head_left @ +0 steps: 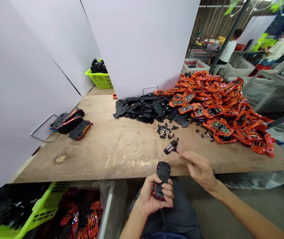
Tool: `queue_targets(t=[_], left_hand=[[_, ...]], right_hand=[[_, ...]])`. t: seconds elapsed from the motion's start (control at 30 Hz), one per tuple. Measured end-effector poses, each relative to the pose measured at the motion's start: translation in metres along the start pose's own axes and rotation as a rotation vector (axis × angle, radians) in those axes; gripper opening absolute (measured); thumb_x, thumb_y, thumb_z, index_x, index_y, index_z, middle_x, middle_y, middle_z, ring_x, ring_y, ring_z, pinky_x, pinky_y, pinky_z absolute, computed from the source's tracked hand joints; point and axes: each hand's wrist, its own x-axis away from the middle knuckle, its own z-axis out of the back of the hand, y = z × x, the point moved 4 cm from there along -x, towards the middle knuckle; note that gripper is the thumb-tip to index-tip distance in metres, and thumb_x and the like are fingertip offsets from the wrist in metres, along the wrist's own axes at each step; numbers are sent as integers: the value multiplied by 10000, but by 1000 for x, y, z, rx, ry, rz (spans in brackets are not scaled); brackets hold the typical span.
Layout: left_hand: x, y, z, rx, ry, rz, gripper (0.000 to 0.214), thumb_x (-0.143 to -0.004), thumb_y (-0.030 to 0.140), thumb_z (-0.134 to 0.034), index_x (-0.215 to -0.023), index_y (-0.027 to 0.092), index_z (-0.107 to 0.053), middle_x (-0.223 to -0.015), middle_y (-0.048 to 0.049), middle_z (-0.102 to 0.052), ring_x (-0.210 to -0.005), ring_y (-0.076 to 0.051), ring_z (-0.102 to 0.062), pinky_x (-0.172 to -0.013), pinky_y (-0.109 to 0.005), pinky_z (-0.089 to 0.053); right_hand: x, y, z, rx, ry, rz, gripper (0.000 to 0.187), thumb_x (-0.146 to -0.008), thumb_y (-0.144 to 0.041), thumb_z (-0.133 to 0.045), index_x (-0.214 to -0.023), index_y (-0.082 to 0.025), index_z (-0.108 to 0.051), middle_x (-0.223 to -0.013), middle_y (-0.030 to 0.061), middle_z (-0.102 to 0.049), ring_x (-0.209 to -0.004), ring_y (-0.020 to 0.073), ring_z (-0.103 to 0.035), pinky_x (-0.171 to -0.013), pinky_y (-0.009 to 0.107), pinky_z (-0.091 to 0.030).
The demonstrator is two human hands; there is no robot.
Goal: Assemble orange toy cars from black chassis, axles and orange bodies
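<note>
A toy car (163, 172), its black underside facing up, is wrapped in the fingers of my left hand (154, 196) at the table's front edge. Above and to the right of it, my right hand (198, 166) grips a small hammer (171, 147) with a dark head and a lighter middle band. The hammer head is apart from the car. Beyond the hammer lie loose wheel axles (166, 130) with small black wheels. Behind those is a pile of black car bases (144, 109). Shiny orange car bodies (213, 103) are heaped to the right.
Several toy cars (73, 124) lie upside down on the wooden table (94, 149) at left, near a wire handle (43, 129). Below the edge stand a green basket (44, 205) and a grey bin (109, 205). White panels (142, 43) rise behind. Two people sit at far right.
</note>
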Motion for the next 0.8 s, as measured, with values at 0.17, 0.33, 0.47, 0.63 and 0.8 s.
queue_targets(t=[0.17,0.33,0.47,0.63,0.8], left_hand=[[2,1,-2,14,-48,35,392,-615,132,-652,-986,105,-530,-713,42,-431,-606,-96,-454,-636,-222,-344],[2,2,0,8,-15,5,378,-621,138,-648,-979,128,-528,-717,37,-431,-603,-101,-449,-629,-219,-342],[2,2,1,30,-6,17,393,-621,138,-657,-992,121,-530,-717,41,-428,-602,-97,-445,-623,-216,-351],[2,2,1,65,14,16,389,-642,148,-656,-1011,115,-536,-725,36,-444,-600,-96,-460,-613,-216,-371],[3,3,-2,70,7,27,372,-637,143,-655,-987,111,-533,-715,41,-440,-588,-90,-470,-605,-214,-386]], right_hand=[[7,3,-12,73,-164,79,609,-911,-44,-438,-1381,-344,-684,-823,29,-683,-704,171,-628,-669,263,-535],[12,8,-7,54,-197,21,554,-920,-79,-442,-1330,-325,-723,-793,27,-694,-707,169,-652,-689,258,-551],[-6,12,-9,-15,-88,-67,535,-917,-82,-437,-1288,-312,-748,-864,37,-753,-841,202,-708,-829,322,-591],[-12,16,-16,-25,-115,-13,589,-885,-42,-436,-1310,-319,-736,-982,36,-772,-856,175,-717,-812,280,-580],[16,22,-9,-16,-140,-22,614,-914,-23,-420,-1366,-337,-692,-1024,28,-770,-864,170,-721,-782,275,-578]])
